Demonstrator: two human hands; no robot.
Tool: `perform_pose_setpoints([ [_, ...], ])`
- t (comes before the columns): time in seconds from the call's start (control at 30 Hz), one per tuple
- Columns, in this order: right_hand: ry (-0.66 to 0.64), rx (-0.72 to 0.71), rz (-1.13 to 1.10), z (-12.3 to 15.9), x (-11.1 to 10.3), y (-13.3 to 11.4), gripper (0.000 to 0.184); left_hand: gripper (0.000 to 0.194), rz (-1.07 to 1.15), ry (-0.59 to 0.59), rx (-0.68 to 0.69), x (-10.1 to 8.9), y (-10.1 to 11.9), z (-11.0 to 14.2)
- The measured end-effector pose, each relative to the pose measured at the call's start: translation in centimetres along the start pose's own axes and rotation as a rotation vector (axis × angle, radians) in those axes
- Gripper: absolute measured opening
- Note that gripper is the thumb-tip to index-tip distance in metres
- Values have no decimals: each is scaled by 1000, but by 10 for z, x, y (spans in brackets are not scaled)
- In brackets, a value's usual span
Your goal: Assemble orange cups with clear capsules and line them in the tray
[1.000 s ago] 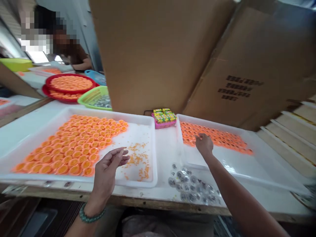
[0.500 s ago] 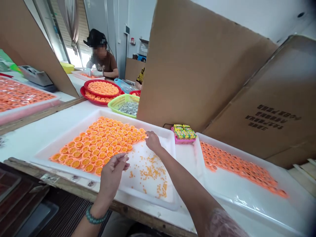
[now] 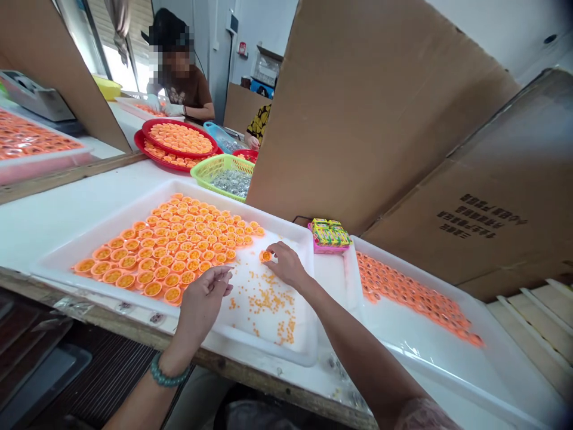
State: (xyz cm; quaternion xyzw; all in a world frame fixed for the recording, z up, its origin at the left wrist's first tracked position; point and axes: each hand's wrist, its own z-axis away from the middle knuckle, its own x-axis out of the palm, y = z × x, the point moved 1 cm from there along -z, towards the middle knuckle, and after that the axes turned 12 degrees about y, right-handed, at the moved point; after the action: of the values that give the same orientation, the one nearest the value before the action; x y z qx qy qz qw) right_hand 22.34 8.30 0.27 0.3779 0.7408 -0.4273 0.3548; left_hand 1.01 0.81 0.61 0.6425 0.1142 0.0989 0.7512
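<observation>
The left hand (image 3: 201, 301), with a bead bracelet (image 3: 169, 370) on its wrist, is held nearest, above the near rim of a white tray (image 3: 286, 358). Its fingers are loosely curled and partly open; whether anything small is held in them cannot be told. The right hand (image 3: 287, 266) is reached further in, and a single orange cup (image 3: 265, 255) is pinched by its thumb and forefinger, just off the edge of the rows and over the bare tray floor.

Two white trays are set side by side on a white table (image 3: 58, 209). In the left tray, many more orange cups (image 3: 170, 251) are packed in rows, too many to be counted exactly, and loose orange bits (image 3: 268, 304) are scattered near the right hand. In the right tray (image 3: 447, 382), more cups (image 3: 412, 295) are lined up, partly blurred. Clear capsules (image 3: 344, 382) at the near edge are mostly hidden by the right arm.

Between the trays, further off, one pink box (image 3: 324, 246) of yellow packets stands. Beyond are one green basket (image 3: 210, 170) of silvery capsules and three red trays (image 3: 179, 140), one partly hidden. Two cardboard sheets (image 3: 358, 119) rise on the right. At the far end, a co-worker (image 3: 188, 89) is seated, and another person's hand (image 3: 252, 140) is half hidden behind the cardboard.
</observation>
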Motion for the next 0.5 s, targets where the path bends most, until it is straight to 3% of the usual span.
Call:
perform_pose_setpoints([
  [0.2,134,-52,-274,51,-33,-40,22,34,51,-188,33,24,1,12],
  [0.3,157,-9,-287,66,-39,-46,19,29,29,-190,69,34,-1,23],
  [0.4,192,20,-270,78,-43,-49,17,37,133,-179,-30,39,1,31],
  [0.5,250,64,-256,88,-44,-55,19,41,243,-304,-152,42,6,38],
])
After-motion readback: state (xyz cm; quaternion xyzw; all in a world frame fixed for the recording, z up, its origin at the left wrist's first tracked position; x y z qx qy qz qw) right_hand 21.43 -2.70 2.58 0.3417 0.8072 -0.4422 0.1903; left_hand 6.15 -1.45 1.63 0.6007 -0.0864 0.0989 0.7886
